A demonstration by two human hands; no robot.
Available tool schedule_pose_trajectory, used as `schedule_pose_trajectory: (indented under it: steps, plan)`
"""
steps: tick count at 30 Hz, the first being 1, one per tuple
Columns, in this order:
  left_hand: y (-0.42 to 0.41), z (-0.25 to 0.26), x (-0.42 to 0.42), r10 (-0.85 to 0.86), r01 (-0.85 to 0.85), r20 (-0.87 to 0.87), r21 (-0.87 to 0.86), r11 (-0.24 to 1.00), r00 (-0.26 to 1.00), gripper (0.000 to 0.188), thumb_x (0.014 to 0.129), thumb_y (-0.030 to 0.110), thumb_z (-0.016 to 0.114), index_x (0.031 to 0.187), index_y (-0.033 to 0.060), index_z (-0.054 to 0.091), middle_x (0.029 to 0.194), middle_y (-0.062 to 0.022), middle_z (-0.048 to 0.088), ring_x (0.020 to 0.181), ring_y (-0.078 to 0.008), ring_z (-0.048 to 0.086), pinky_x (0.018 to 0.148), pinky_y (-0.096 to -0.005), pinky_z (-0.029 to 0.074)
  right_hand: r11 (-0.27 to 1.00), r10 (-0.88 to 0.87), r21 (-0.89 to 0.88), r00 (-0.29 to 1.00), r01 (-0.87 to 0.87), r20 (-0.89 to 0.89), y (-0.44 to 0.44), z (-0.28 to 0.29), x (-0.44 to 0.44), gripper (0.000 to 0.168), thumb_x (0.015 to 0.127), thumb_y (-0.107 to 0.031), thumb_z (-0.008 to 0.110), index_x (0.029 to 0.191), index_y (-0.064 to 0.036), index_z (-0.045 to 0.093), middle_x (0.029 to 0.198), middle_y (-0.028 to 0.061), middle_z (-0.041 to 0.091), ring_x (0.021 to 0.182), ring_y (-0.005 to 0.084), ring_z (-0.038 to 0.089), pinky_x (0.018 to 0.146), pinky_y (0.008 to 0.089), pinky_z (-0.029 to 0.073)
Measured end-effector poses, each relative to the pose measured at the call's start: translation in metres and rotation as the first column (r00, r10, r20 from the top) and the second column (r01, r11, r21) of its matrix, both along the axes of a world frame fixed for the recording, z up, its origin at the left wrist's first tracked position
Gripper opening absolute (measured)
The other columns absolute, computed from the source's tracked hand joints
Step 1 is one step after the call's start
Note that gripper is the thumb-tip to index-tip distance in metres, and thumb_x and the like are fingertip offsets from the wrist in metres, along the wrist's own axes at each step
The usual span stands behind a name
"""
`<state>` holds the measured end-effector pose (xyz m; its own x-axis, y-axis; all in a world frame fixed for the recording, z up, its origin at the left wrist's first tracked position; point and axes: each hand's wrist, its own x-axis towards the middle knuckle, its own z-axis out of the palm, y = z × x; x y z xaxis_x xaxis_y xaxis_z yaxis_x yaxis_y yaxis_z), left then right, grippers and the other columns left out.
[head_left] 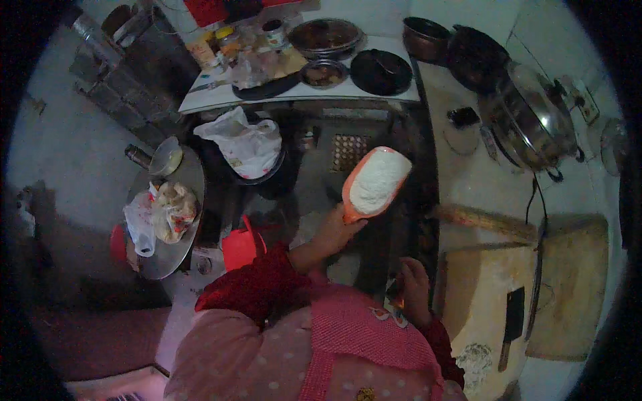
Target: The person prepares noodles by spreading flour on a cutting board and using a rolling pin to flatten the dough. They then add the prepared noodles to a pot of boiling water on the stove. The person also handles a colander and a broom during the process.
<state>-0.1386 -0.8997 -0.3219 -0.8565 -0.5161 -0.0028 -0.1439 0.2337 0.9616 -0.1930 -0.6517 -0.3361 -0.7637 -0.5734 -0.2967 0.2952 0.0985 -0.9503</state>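
An orange plastic scoop (348, 218) heaped with white powder (377, 183), which looks like flour, is held by its handle end in my left hand (333, 233). It is up in front of me, above the dark floor and left of the counter's edge. My right hand (415, 286) is low by the counter edge near my body, its fingers bent. Something small and dark shows beside those fingers, too dim to make out. On the counter to the right, a wooden board (484, 301) carries a cleaver (515, 313) and a patch of white flour or dough (474, 362).
A steel pot (536, 120), dark pans (476, 57) and a rolling pin (489, 224) are on the right counter. Ahead stands a white table (301, 97) with bowls. A tray of eggs (350, 152) sits low. Leftward are a bagged bin (251, 145) and an oval table (165, 265).
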Motion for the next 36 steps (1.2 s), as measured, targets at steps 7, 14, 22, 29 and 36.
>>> schedule_pose_trajectory:
  steps: [7, 14, 22, 29, 36]
  plan:
    - [-0.183, -0.014, 0.045, 0.401, -0.388, 0.002, -0.247, 0.888, 0.916, 0.042, 0.077, 0.023, 0.072, 0.105, -0.0023, 0.053, 0.102, -0.0218, 0.061, 0.098, -0.0363, 0.059, 0.081, -0.0408, 0.046, 0.95, 0.313, 0.017, 0.948, -0.312, -0.064, -0.186, 0.005, -0.015, 0.017, 0.095, -0.013, 0.049, 0.108, -0.005, 0.056, 0.069, -0.0026, 0.048, 0.057, 0.0053, 0.043, 0.052, 0.0215, 0.035]
    - [-0.347, -0.01, 0.112, 0.581, -0.472, 0.27, -0.376, 0.798, 0.767, 0.038, 0.079, 0.028, 0.07, 0.094, -0.0029, 0.056, 0.079, -0.0201, 0.063, 0.077, -0.036, 0.063, 0.063, -0.0412, 0.049, 0.851, 0.523, -0.109, 0.848, -0.514, 0.083, -0.312, 0.019, -0.006, 0.016, 0.094, -0.013, 0.05, 0.108, -0.008, 0.057, 0.074, -0.0024, 0.049, 0.064, 0.0052, 0.046, 0.054, 0.0214, 0.038]
    - [-0.484, 0.009, 0.11, 0.385, -0.443, 0.272, 0.197, 0.875, 0.882, 0.032, 0.086, 0.041, 0.059, 0.08, 0.0098, 0.063, 0.059, 0.0019, 0.049, 0.049, -0.0079, 0.042, 0.041, -0.0254, 0.031, 0.768, 0.64, 0.088, 0.758, -0.634, -0.13, -0.396, -0.013, -0.04, 0.019, 0.094, -0.013, 0.05, 0.11, -0.004, 0.057, 0.085, -0.0006, 0.052, 0.069, 0.0073, 0.049, 0.059, 0.0227, 0.042]
    - [-0.609, -0.071, 0.076, 0.248, -0.003, 0.436, -0.489, 0.872, 0.865, 0.028, 0.084, 0.036, 0.06, 0.091, 0.0084, 0.064, 0.067, -0.0037, 0.058, 0.056, -0.015, 0.054, 0.044, -0.0308, 0.039, 0.67, 0.739, 0.065, 0.656, -0.74, -0.154, -0.484, -0.033, -0.087, 0.021, 0.095, -0.016, 0.051, 0.11, -0.004, 0.057, 0.079, 0.0008, 0.052, 0.068, 0.0078, 0.048, 0.058, 0.0242, 0.042]
    - [-0.634, -0.114, 0.045, 0.398, 0.345, 0.695, -0.672, 0.655, 0.598, 0.028, 0.082, 0.028, 0.059, 0.102, 0.0088, 0.063, 0.077, -0.0095, 0.066, 0.066, -0.0227, 0.064, 0.049, -0.0366, 0.047, 0.733, 0.68, 0.01, 0.731, -0.681, -0.047, -0.54, -0.081, -0.14, 0.021, 0.096, -0.017, 0.048, 0.11, -0.004, 0.056, 0.073, 0.0014, 0.051, 0.061, 0.0087, 0.047, 0.054, 0.0251, 0.041]
